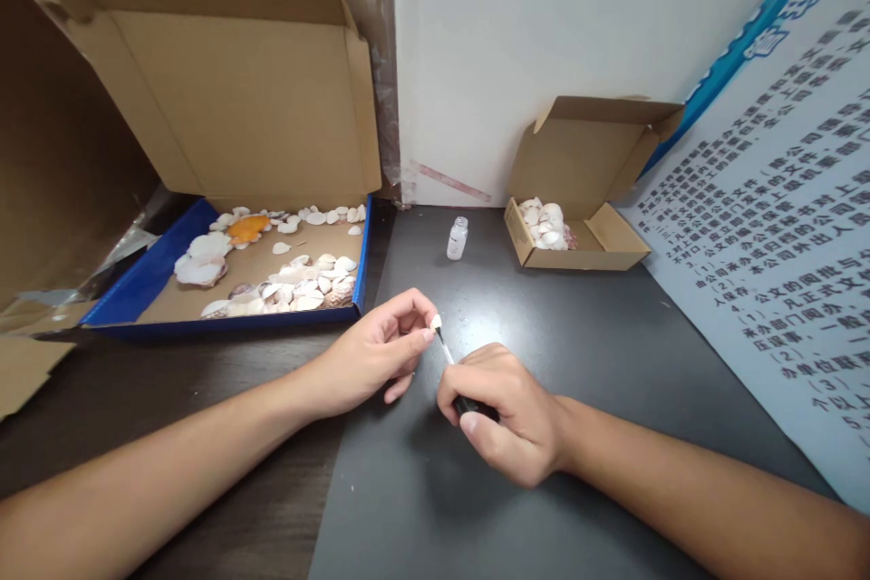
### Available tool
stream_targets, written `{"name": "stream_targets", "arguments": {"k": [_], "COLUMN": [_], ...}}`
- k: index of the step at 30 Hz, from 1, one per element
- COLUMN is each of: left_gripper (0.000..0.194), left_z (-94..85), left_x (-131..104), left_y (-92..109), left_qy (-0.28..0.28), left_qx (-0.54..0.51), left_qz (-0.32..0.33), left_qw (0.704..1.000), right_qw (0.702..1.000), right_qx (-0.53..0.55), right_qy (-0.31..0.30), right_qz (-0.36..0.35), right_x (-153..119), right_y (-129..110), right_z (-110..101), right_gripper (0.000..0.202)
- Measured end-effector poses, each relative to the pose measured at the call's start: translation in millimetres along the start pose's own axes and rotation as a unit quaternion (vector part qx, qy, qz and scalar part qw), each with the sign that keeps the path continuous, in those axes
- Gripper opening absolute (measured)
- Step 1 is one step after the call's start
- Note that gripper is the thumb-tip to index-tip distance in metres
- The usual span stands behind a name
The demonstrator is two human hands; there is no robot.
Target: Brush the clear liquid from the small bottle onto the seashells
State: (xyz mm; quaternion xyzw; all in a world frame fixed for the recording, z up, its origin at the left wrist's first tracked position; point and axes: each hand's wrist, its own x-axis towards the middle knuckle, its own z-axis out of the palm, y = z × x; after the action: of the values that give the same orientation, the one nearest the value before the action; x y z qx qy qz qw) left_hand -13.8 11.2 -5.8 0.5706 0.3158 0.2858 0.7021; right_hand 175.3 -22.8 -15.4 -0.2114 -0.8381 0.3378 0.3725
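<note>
Between the thumb and fingertips of my left hand (387, 349) is a small white shell (436, 323). My right hand (507, 408) is wrapped round the black handle of a small brush (446, 350), whose dark tip touches or nearly touches the shell. Beyond both hands an uncapped bottle (458, 239) with whitish contents stands upright on the dark grey tabletop (577, 353). To the left, a blue-edged open box (224, 323) holds many white shells, a large pale one and an orange one.
A smaller open cardboard box (591, 259) with white shells sits at the back right. Behind the bottle rises a white wall (517, 18). A printed sheet (761, 290) slants along the right side. Cardboard (27, 367) lies at the far left.
</note>
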Motion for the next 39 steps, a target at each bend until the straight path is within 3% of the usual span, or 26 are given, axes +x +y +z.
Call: {"name": "stream_targets", "arguments": {"k": [5, 10, 13, 16, 21, 32, 36, 39], "left_gripper": [0.019, 0.014, 0.013, 0.012, 0.013, 0.013, 0.013, 0.014], "left_z": [-4.0, -7.6, -8.4, -7.9, -7.4, -5.7, -5.7, -5.8], "left_x": [-1.1, 1.6, 2.6, 2.2, 1.9, 2.9, 2.6, 2.9], "left_y": [0.5, 3.4, 5.7, 7.6, 8.3, 8.1, 8.1, 7.3], "left_qy": [-0.043, -0.033, -0.029, -0.031, -0.022, -0.013, -0.008, -0.002], "left_qx": [0.015, -0.148, -0.191, -0.199, -0.193, -0.181, -0.178, -0.178], "left_qz": [-0.022, -0.052, -0.062, -0.065, -0.066, -0.063, -0.069, -0.066], "left_qw": [0.999, 0.987, 0.979, 0.977, 0.979, 0.981, 0.982, 0.982], "right_qw": [1.0, 1.0, 0.999, 0.998, 0.998, 0.996, 0.998, 0.999], "right_qx": [0.006, -0.017, -0.041, -0.047, -0.035, -0.06, -0.036, -0.037], "right_qy": [0.025, -0.002, -0.014, -0.033, -0.041, -0.062, -0.031, -0.019], "right_qz": [0.015, -0.007, -0.026, -0.029, 0.034, -0.005, 0.033, 0.023], "right_x": [-1.1, -0.1, 0.7, 1.3, 2.4, 2.1, 2.8, 2.3], "right_y": [1.1, -0.7, -1.6, -1.9, -2.4, -2.0, -2.3, -2.3], "right_z": [-0.1, 1.9, 3.4, 3.5, 0.4, 0.4, -1.1, -0.9], "right_gripper": [0.006, 0.004, 0.004, 0.005, 0.006, 0.009, 0.008, 0.008]}}
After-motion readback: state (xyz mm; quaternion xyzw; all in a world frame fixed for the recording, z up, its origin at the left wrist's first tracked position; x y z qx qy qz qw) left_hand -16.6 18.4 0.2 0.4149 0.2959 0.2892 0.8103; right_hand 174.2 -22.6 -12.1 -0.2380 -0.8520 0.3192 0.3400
